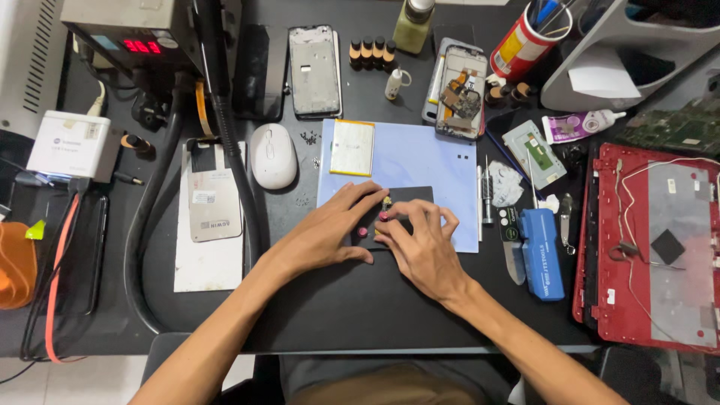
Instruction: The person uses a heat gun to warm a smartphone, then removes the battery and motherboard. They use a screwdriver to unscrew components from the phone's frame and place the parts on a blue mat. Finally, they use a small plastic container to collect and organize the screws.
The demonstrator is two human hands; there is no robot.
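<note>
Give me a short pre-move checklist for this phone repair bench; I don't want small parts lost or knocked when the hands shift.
1. Both hands on the work: left hand and right hand rest on the black holder. Ok.
2. Holder sits on the blue mat. Ok.
3. Pink knobs in view between the fingers. Ok.
4. Loose screws lie scattered beside the white mouse. Not ok.
5. Battery lies flat at the mat's far edge, apart from the hands. Ok.
6. Part under the fingertips clamped firmly: cannot tell.
</note>
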